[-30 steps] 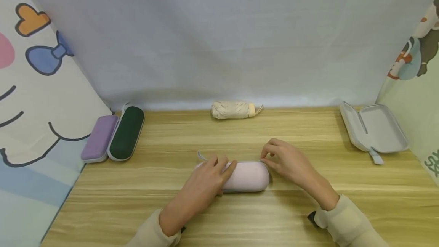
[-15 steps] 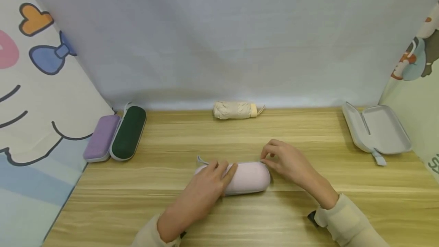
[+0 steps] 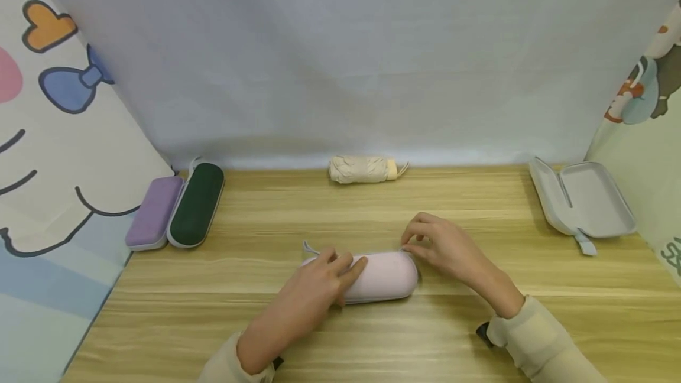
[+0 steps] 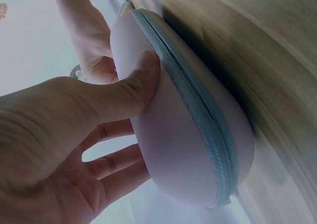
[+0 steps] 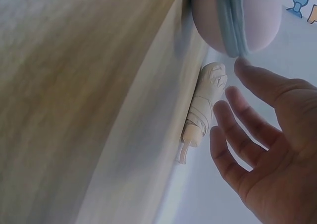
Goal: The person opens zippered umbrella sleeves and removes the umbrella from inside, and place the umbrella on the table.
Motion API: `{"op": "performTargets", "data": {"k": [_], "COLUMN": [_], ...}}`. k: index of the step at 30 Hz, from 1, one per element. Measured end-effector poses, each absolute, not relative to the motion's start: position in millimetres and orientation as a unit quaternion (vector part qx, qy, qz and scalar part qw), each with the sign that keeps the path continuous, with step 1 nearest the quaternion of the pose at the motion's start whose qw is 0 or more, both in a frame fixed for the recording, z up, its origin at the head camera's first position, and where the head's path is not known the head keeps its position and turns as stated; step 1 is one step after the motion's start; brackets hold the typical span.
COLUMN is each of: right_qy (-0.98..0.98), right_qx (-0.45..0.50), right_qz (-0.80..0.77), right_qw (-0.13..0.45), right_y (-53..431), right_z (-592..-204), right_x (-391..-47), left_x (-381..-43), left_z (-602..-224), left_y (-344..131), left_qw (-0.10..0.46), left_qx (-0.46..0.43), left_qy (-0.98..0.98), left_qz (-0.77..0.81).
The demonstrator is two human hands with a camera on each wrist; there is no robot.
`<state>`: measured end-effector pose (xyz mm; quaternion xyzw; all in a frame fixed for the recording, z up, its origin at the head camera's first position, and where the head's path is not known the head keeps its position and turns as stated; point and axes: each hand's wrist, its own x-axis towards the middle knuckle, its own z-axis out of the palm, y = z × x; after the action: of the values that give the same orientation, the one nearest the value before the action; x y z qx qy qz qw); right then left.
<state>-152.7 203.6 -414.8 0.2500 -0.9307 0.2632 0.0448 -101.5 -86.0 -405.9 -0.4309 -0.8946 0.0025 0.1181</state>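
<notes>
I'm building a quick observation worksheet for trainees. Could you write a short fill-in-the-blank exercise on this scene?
1. The hand laid over the pale pink case is the person's ____ one.
2. Beside the dark green case lies a smaller case coloured ____.
3. The grey case lies ____, its inside showing.

Missing words: left; purple; open.

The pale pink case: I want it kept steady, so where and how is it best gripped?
Probably across the left part of the pale pink case, from the near side, thumb on the near wall, fingers over the top, as the left hand does. Its length runs left to right, its body looks narrow enough to span, and the right hand is at the zip toward the right end.
</notes>
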Motion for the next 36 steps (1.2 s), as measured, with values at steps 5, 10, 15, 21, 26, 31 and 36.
{"op": "performTargets", "data": {"k": [5,10,15,21,26,31,36], "right_qy": [-0.924,-0.912,-0.898,-0.898,-0.902,-0.9,-0.897], "right_qx": [0.263,0.281,0.309,0.321,0.317,0.322,0.327], "right_qz": [0.275,0.298,0.314,0.3,0.292,0.293,0.295], "right_qw": [0.045,0.037,-0.002,-0.023,-0.03,-0.028,-0.033], "right_y": [204.8,196.9,179.6,162.7,158.2,153.0,147.9], "right_z": [-416.8,-421.4,-420.4,-415.9,-414.9,-415.7,-415.7], "right_x": [-155.4,-159.6,-162.2,-164.2,-165.5,-167.8,-170.2], "left_x": [-102.4,-101.5,-101.1,-99.4,-98.1,-96.5,-95.5], "left_z": [-405.5,-404.9,-404.8,-404.6,-405.3,-405.0,-406.2], "left_y": [-86.4,-90.7,-90.5,-88.5,-87.0,-86.8,-86.3], "left_qw": [0.113,0.105,0.099,0.096,0.102,0.104,0.111], "left_qx": [-0.435,-0.435,-0.446,-0.449,-0.446,-0.446,-0.445], "left_qy": [-0.894,-0.894,-0.889,-0.888,-0.889,-0.888,-0.888], "left_qz": [0.0,-0.003,-0.02,-0.029,-0.026,-0.025,-0.015]}}
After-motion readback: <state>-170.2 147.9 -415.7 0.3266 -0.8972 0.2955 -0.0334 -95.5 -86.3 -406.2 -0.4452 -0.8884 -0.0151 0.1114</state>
